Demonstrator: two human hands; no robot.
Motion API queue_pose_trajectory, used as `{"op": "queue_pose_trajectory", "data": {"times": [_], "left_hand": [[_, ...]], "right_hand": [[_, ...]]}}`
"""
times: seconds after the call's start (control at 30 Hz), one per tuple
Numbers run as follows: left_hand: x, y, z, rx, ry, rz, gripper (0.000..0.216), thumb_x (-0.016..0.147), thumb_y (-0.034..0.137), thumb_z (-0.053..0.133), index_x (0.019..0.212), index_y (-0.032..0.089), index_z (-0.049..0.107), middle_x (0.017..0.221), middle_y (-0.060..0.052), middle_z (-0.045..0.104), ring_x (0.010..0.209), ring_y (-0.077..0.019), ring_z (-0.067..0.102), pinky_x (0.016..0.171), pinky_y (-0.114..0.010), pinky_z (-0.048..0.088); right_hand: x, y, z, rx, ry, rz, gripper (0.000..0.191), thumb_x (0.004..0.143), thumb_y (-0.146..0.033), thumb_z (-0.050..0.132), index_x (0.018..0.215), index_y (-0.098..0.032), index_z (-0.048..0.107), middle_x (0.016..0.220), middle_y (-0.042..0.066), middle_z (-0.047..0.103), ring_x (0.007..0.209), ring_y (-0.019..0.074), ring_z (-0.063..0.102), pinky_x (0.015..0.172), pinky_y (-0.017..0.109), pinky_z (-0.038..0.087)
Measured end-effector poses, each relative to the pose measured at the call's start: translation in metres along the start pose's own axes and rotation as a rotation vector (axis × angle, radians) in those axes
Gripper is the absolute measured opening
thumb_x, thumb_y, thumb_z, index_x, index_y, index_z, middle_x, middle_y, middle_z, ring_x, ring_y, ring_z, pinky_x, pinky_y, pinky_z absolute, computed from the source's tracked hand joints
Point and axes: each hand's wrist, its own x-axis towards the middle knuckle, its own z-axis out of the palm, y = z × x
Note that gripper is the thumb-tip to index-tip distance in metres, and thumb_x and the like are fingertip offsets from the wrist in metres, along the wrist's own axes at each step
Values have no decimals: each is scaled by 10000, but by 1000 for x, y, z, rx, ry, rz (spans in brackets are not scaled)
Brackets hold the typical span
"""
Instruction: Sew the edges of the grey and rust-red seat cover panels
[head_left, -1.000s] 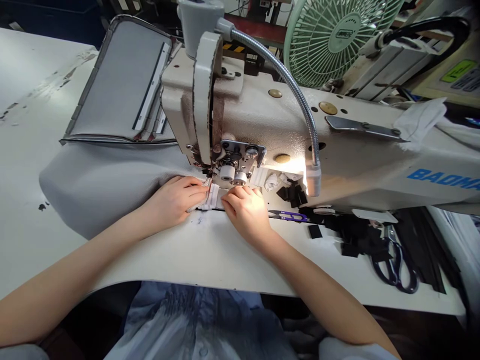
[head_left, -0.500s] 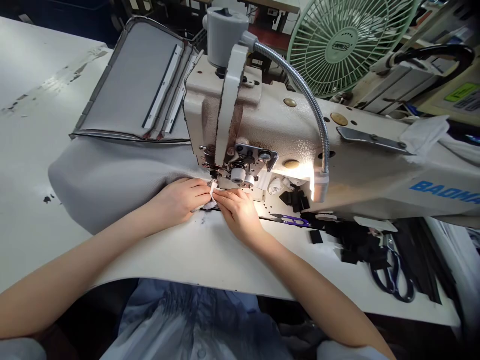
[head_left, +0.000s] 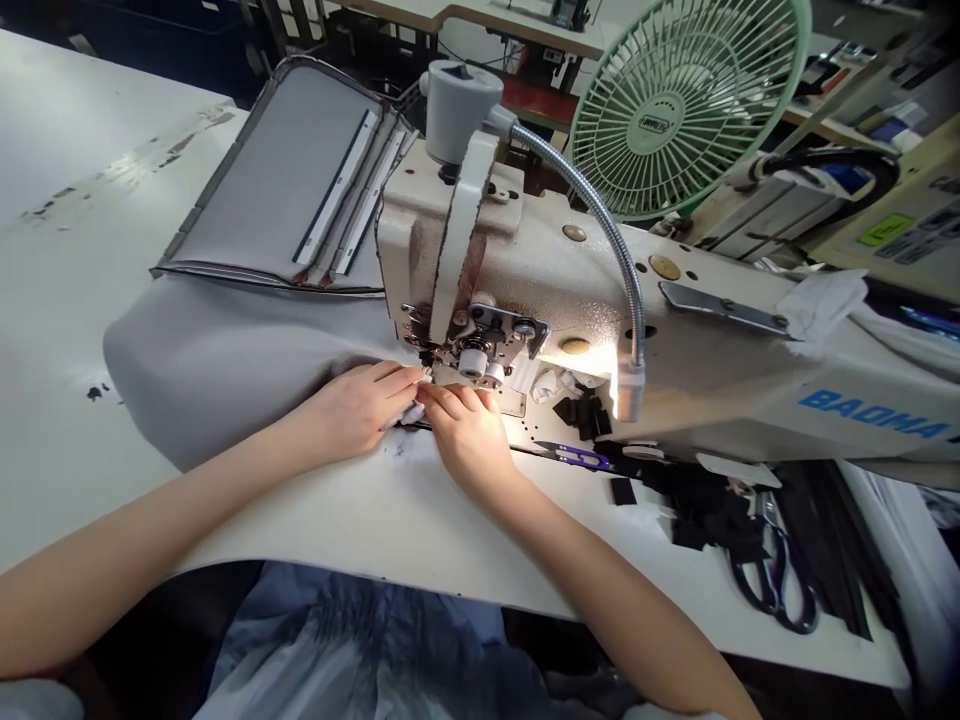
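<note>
A cream sewing machine (head_left: 675, 330) stands on a white table (head_left: 420, 520). Grey fabric (head_left: 217, 360) lies to the left of its needle. My left hand (head_left: 356, 405) rests on the fabric's edge, fingers pressed onto a small white label (head_left: 411, 412) just in front of the presser foot (head_left: 431, 360). My right hand (head_left: 465, 435) meets it from the right, fingertips pinching the same label beside the needle plate. Most of the label is hidden under my fingers.
A grey panel with zip strips (head_left: 300, 180) lies behind the fabric. Purple thread snips (head_left: 577, 456), black scraps (head_left: 697, 500) and dark scissors (head_left: 780, 580) lie right of my hands under the machine arm. A gooseneck lamp (head_left: 630, 385) lights the plate. A green fan (head_left: 682, 100) stands behind.
My right hand slid left along the label until its fingertips met those of my left hand; the label is now bunched and mostly covered. The view has shifted slightly.
</note>
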Motion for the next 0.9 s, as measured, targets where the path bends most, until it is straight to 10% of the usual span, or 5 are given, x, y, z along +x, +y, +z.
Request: {"op": "queue_pose_trajectory", "data": {"times": [0.9], "left_hand": [[17, -13, -5, -15, 23, -98, 340, 824, 105, 574, 1159, 160, 600, 1186, -87, 666, 1138, -262, 579, 1050, -447, 399]], "right_hand": [[8, 3, -9, 2, -93, 184, 406, 1018, -263, 454, 1415, -213, 523, 1330, 109, 625, 1108, 261, 569, 920, 415, 391]]}}
